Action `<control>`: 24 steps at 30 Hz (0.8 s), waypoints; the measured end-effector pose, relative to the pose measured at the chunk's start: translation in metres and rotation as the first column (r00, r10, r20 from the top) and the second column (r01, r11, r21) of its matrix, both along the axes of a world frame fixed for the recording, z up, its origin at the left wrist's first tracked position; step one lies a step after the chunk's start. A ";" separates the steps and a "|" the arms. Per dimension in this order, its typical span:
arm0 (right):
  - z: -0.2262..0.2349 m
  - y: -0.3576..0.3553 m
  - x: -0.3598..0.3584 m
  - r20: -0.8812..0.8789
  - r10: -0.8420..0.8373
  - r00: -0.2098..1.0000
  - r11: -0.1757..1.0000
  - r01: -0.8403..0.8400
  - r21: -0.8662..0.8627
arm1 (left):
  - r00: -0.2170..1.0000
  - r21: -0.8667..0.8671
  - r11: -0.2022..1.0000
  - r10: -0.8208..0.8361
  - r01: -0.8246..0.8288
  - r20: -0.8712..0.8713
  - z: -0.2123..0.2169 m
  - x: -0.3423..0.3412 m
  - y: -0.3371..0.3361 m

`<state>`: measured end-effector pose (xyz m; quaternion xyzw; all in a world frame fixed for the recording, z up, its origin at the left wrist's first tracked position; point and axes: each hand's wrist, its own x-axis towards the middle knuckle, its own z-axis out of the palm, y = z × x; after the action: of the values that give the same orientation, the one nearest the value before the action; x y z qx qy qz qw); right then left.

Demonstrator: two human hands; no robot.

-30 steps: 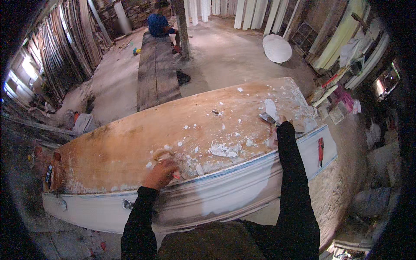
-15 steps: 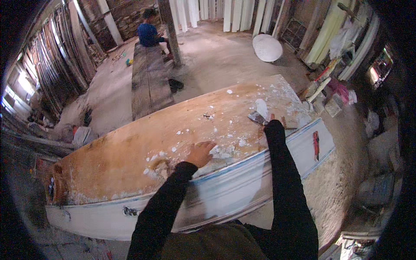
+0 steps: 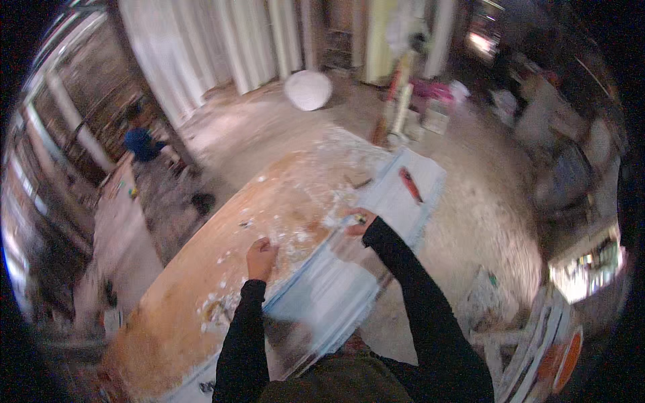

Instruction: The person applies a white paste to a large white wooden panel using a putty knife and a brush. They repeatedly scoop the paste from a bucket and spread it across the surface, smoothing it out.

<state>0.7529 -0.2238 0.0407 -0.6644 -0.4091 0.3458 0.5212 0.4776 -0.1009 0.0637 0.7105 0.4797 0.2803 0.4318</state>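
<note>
A long wooden panel (image 3: 201, 262), orange-brown with white flakes, lies before me. Along its near side runs a white face (image 3: 329, 289) with blue edges. Over the panel, my left hand (image 3: 262, 258) is curled closed; whether anything is in it is hidden. My right hand (image 3: 357, 221) is at the blue edge, its fingers bent round something small that blur keeps me from naming. Beyond that hand a thin dark strip (image 3: 361, 183) lies on the panel. A slim red object (image 3: 410, 185) shows on the white face, to the right of my right hand.
A round white disc (image 3: 308, 90) stands on the floor beyond the panel's far end. Further left, a person in blue (image 3: 142, 142) sits on a dark bench. White boards (image 3: 222, 47) line the back. An orange round-ended object (image 3: 568, 359) is at lower right.
My view has swung right, so the panel now runs diagonally. My left hand has gone from spread on the panel to curled. The scraper earlier at my right hand cannot be made out now.
</note>
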 end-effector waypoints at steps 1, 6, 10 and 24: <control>0.025 -0.025 -0.026 -0.258 0.014 0.966 0.999 -0.001 0.051 | 0.940 -0.192 0.974 -0.046 0.116 0.337 -0.001 0.001 -0.005; 0.044 -0.126 -0.104 0.021 -0.185 0.983 0.975 0.181 0.131 | 0.659 -0.343 0.697 -0.246 0.630 0.710 0.035 0.042 -0.133; 0.048 -0.220 -0.154 0.065 -0.394 0.917 0.919 0.392 0.042 | 0.703 -0.513 0.510 -0.305 0.691 0.643 0.035 0.047 -0.217; 0.013 -0.594 -0.333 0.175 -0.934 0.313 0.302 0.949 -0.086 | 0.355 -0.711 -0.208 -0.751 0.672 0.556 -0.024 -0.022 -0.580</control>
<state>0.4203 -0.8177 0.0538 -0.8352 0.0650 -0.0209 0.5457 0.4556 -0.6812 0.0401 0.4986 0.0642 -0.3506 0.7902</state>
